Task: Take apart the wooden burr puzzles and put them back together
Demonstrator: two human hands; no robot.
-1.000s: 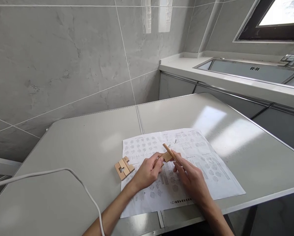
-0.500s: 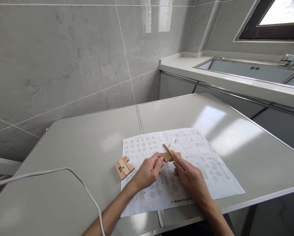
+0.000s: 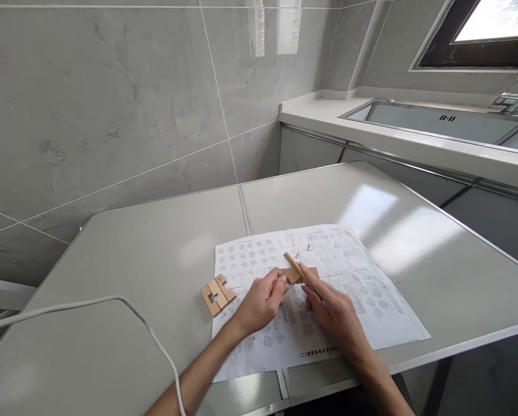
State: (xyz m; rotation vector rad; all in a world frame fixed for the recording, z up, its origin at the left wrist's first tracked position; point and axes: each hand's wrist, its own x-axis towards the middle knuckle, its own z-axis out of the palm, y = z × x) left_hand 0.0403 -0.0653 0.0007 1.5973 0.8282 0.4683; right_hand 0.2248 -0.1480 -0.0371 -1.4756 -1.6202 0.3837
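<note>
Above a printed sheet (image 3: pixel 250 364), my left hand (image 3: pixel 262 300) is closed on wooden puzzle pieces (image 3: pixel 294 275), whose shape is partly hidden by the fingers. My right hand (image 3: pixel 335 306) grips a slim wooden puzzle stick (image 3: pixel 292 261), which slants up and to the left across the pieces in my left hand. Whether the stick touches or is joined to them I cannot tell. Left of my hands, several notched wooden pieces (image 3: pixel 215 293) lie side by side on the table, close to the sheet's left edge.
The sheet with small diagrams lies on a light grey table (image 3: pixel 155 248). A white cable (image 3: pixel 124 299) runs over the left side, past my left forearm. Behind are a tiled wall (image 3: pixel 111 98) and, to the right, a counter with a sink (image 3: pixel 436 121).
The stick in my right hand has shifted very slightly to the left against the pieces. Both hands keep their grip, and the loose pieces lie as before.
</note>
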